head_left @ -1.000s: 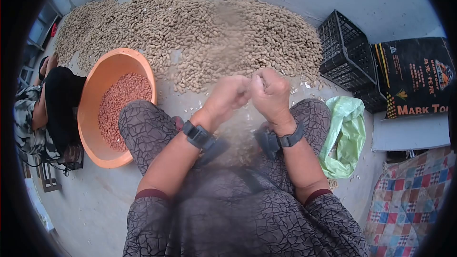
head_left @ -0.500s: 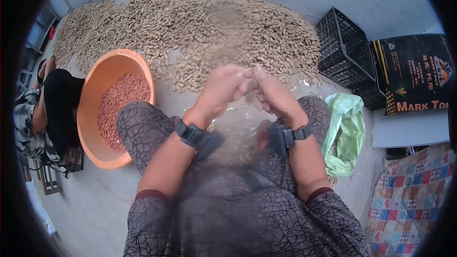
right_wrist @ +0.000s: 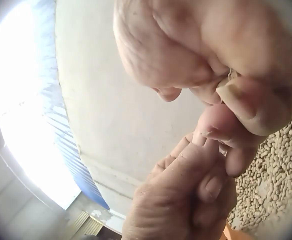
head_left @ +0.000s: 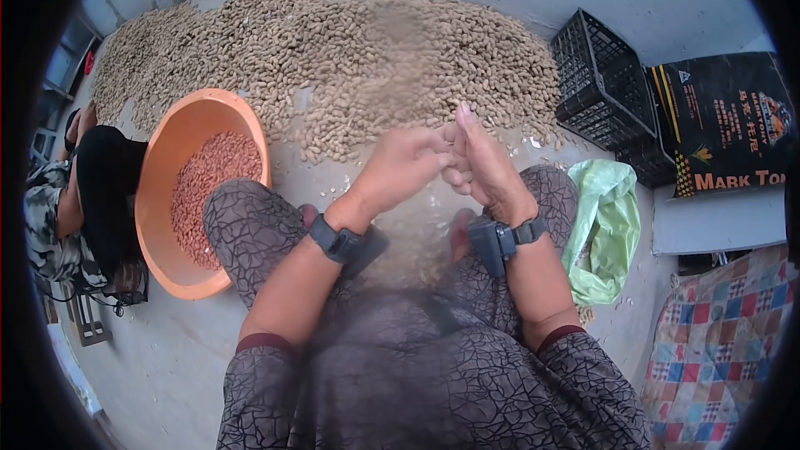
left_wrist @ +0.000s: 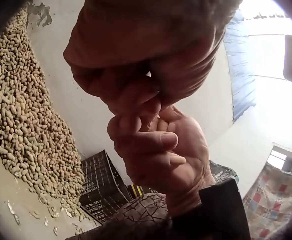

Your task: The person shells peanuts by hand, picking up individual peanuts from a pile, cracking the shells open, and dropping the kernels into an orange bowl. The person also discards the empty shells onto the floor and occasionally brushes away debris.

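Both hands meet over the person's lap in the head view, fingertips together. The left hand [head_left: 400, 168] has its fingers bent in against the fingers of the right hand [head_left: 490, 168], whose thumb points up. In the right wrist view a sliver of tan peanut [right_wrist: 231, 74] shows at the right thumb, mostly hidden by the fingers. From the left wrist view, the right fingers [left_wrist: 148, 143] are curled just below the left hand. Beyond the hands spreads a wide heap of unshelled peanuts [head_left: 333, 58]. Reddish shelled kernels [head_left: 215, 187] lie in an orange basin [head_left: 158, 237] to the left.
A green plastic bag [head_left: 596, 242] stands beside the right knee. Black crates [head_left: 604, 83] and a black printed sack [head_left: 725, 133] are at the right, above a checked cloth [head_left: 721, 358]. Another person [head_left: 83, 192] sits at the far left. Shell bits litter the floor.
The right hand has turned from a closed fist to thumb up with its palm side toward the left hand. The left hand has shifted slightly, staying against the right fingers.
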{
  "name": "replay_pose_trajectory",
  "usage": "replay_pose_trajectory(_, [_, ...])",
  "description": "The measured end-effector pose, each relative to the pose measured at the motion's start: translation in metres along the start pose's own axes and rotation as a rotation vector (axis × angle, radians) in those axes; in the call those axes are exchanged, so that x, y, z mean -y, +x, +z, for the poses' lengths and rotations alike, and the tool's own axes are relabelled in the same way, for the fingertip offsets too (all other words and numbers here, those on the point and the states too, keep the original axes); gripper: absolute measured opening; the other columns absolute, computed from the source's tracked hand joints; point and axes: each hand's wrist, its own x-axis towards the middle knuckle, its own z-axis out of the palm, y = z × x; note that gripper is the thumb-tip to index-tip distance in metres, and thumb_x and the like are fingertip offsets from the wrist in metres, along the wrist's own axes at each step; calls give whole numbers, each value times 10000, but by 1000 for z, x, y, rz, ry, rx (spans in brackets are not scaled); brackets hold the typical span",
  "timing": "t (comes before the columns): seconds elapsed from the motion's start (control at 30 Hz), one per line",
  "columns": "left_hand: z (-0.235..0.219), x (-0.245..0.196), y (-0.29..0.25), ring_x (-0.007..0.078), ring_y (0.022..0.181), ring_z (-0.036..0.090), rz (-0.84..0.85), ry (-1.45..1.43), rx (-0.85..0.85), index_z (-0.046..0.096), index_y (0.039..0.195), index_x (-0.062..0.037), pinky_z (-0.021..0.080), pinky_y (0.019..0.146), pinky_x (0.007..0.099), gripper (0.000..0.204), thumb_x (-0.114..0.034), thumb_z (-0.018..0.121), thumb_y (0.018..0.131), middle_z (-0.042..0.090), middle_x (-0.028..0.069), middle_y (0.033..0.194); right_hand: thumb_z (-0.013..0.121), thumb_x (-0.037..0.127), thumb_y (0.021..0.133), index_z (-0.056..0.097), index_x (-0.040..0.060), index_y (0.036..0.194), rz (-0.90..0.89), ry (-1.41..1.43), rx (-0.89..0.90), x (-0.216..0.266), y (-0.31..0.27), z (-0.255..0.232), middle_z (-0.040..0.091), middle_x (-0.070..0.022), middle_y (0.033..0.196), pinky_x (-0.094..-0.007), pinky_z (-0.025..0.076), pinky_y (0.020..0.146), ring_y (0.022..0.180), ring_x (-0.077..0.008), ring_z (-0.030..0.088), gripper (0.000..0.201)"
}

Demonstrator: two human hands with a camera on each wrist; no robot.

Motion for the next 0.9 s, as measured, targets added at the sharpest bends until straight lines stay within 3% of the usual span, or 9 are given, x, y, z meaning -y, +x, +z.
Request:
replay_pose_trajectory(0.1, [-4, 2, 2, 16, 525, 413, -61, -184, -77, 635, 925, -19, 318, 452, 172, 166, -161, 567, 873, 539, -27, 635, 402, 484, 918, 569, 38, 914, -93, 21, 113, 3, 0, -4, 589, -64, 707, -170, 281, 364, 471, -54, 446, 476])
replay_pose_trajectory(0.13, [-7, 2, 3, 16, 520, 407, -181, -269, -123, 629, 905, -17, 305, 441, 166, 180, -183, 562, 886, 535, -27, 634, 402, 484, 918, 569, 38, 914, -97, 19, 116, 4, 1, -4, 589, -64, 707, -170, 281, 364, 471, -54, 446, 476])
replay_pose_trajectory(0.17, [-10, 1, 4, 16, 515, 402, -301, -354, -169, 622, 885, -14, 292, 430, 160, 201, -204, 558, 899, 531, -27, 633, 456, 369, 905, 579, 11, 957, -215, -52, 57, 5, 0, -3, 606, -66, 732, -162, 302, 370, 477, -46, 459, 382])
replay_pose_trajectory(0.3, [-11, 6, 3, 21, 484, 376, -305, -522, -174, 612, 873, -7, 267, 403, 158, 264, -256, 538, 920, 526, -23, 633, 573, 79, 825, 617, -3, 919, -463, -296, -80, 7, -7, 5, 609, -60, 740, -185, 415, 469, 569, -66, 532, 132])
replay_pose_trajectory(0.4, [-9, 10, 5, 29, 472, 367, -219, -409, -147, 607, 869, -14, 260, 388, 165, 283, -277, 521, 928, 506, -25, 622, 586, 42, 805, 624, -7, 848, -583, -402, -94, -3, 1, 5, 609, -56, 730, -201, 439, 498, 591, -70, 544, 75])
replay_pose_trajectory(0.5, [-9, 10, 4, 28, 464, 357, -319, -580, -161, 597, 899, -12, 265, 383, 164, 280, -279, 517, 930, 516, -20, 639, 594, 75, 812, 625, 0, 808, -643, -380, -124, -8, 4, 2, 601, -43, 712, -199, 429, 493, 576, -69, 533, 82])
replay_pose_trajectory(0.6, [-10, 10, 1, 24, 467, 357, -303, -664, -152, 585, 932, -10, 268, 384, 161, 247, -251, 531, 922, 543, -11, 672, 595, 107, 845, 602, 14, 858, -541, -294, -152, -7, 5, -4, 619, -36, 712, -154, 347, 395, 501, -25, 479, 95])
replay_pose_trajectory(0.7, [-11, 5, 1, 19, 487, 382, -238, -630, -84, 580, 979, -4, 292, 400, 152, 215, -201, 568, 894, 580, 4, 709, 587, 100, 844, 586, 8, 861, -448, -137, -154, -5, 4, -4, 614, -41, 696, -153, 348, 383, 491, -34, 483, 94])
replay_pose_trajectory(0.9, [-1, 5, 1, 18, 566, 464, -164, -324, -249, 589, 1022, 2, 362, 462, 148, 227, -133, 615, 842, 628, 10, 774, 588, 86, 822, 595, -8, 862, -436, -141, -137, -5, -2, 5, 613, -47, 706, -185, 387, 421, 531, -62, 531, 102])
